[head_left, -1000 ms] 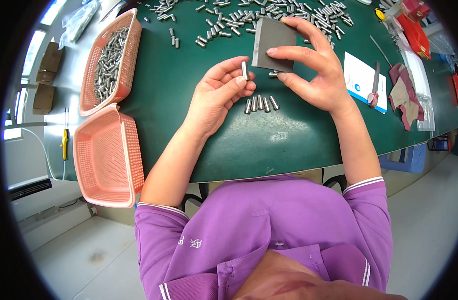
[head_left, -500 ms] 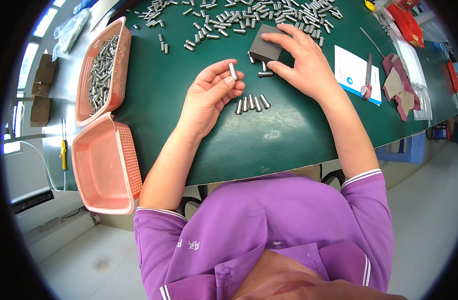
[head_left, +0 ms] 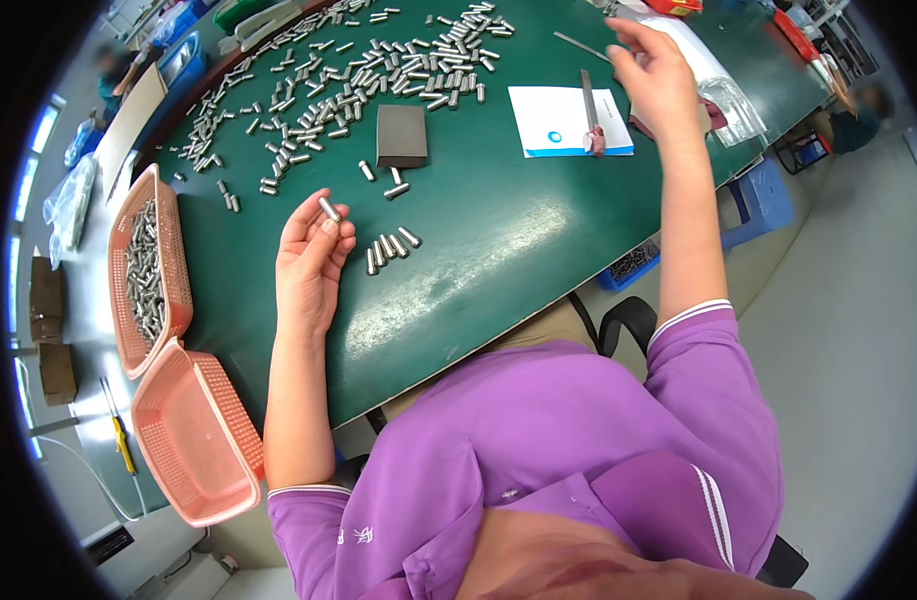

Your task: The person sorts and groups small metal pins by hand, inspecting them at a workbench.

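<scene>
My left hand (head_left: 311, 255) is closed in a pinch on a short metal pin (head_left: 330, 209), held tilted above the green table. My right hand (head_left: 661, 85) is raised at the right side of the table, fingers apart and holding nothing, near a thin metal strip (head_left: 582, 46) and above a maroon cloth (head_left: 717, 115) that it partly hides. A dark square block (head_left: 403, 137) rests on the table beyond the left hand. Loose pins (head_left: 397, 189) lie just in front of it. Several more pins (head_left: 391, 248) form a row right of the left hand.
Many pins (head_left: 409, 72) are scattered across the far table. At left stand a pink basket full of pins (head_left: 180, 250) and an empty pink basket (head_left: 201, 425). A flat metal tool with a wrapped handle (head_left: 589, 100) lies on a white-and-blue sheet (head_left: 539, 105). Other people are in the background.
My right hand has let go of the dark block and moved right, past the sheet. The left hand still holds the pin. The view has turned toward the right.
</scene>
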`<state>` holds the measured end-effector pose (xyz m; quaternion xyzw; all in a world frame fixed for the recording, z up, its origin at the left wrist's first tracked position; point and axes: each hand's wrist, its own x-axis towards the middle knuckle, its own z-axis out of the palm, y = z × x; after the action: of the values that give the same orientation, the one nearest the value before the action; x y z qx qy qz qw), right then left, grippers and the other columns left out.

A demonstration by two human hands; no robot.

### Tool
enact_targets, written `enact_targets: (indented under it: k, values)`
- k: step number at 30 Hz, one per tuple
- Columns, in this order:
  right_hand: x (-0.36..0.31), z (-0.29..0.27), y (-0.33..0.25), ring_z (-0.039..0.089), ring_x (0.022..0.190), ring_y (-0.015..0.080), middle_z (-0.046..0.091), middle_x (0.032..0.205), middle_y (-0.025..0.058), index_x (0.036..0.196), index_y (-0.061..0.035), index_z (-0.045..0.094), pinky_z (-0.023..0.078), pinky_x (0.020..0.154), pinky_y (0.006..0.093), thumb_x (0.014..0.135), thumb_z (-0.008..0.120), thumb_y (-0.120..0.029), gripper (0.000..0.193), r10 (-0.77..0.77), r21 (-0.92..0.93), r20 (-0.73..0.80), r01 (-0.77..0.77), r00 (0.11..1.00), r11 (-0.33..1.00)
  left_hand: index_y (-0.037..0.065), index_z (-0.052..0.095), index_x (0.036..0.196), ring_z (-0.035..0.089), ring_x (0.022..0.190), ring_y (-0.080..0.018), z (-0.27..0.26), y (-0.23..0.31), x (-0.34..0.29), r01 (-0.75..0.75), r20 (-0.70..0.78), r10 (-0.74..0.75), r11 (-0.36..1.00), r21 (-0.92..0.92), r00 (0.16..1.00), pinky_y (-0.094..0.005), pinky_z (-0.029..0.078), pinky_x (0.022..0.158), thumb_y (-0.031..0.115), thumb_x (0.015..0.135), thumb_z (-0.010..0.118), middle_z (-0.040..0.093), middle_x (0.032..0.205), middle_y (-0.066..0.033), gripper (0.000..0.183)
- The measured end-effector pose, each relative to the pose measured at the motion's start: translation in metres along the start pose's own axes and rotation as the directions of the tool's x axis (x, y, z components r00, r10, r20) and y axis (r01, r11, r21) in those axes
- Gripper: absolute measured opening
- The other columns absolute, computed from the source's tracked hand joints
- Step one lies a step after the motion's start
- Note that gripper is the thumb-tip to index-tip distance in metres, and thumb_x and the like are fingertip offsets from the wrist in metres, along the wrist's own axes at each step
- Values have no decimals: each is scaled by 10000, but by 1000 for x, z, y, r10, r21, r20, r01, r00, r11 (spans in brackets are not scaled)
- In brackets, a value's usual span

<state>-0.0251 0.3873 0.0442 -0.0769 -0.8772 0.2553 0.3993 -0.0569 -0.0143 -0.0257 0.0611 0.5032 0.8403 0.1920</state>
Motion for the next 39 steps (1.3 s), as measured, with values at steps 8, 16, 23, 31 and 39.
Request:
enact_targets:
  k: [8,16,23,31,39]
  values:
    - [28,17,89,658,965,277,702,1024,84,1086,-166,697,512,871,389,848,611,-252,267,217,-431,324,-60,921,900,14,511,1285,638,938,-144,5,-2,3,-5,-35,6,1000,14,999,-249,541,846,20,910,592,625,1086,-105,383]
    - [51,62,116,655,967,274,693,993,85,1016,-201,699,518,835,425,822,657,-273,212,232,-654,432,126,872,746,14,509,1283,638,976,-160,9,0,1,26,4,-26,1000,1,1000,-265,534,871,43,913,602,622,1104,-118,382]
    - [50,68,9,583,839,73,668,955,45,1080,-10,551,454,723,215,990,506,-171,189,-119,450,107,58,987,891,16,516,1274,645,961,-172,15,3,-5,47,55,-49,998,42,997,-283,534,872,53,911,600,626,1101,-128,375]
    - [-50,93,-129,531,672,69,587,741,2,975,-49,641,434,615,239,910,590,-172,149,-255,594,621,-232,741,770,11,518,1269,647,958,-170,20,8,-5,66,26,-66,997,29,997,-285,532,868,52,906,605,628,1088,-119,375]
    - [-62,90,-130,513,579,85,583,635,13,850,-59,686,407,543,253,841,681,-243,184,-174,419,711,-212,681,883,26,516,1273,647,908,-141,24,8,-10,97,23,-98,995,32,995,-260,539,831,32,906,595,637,1066,-102,375]
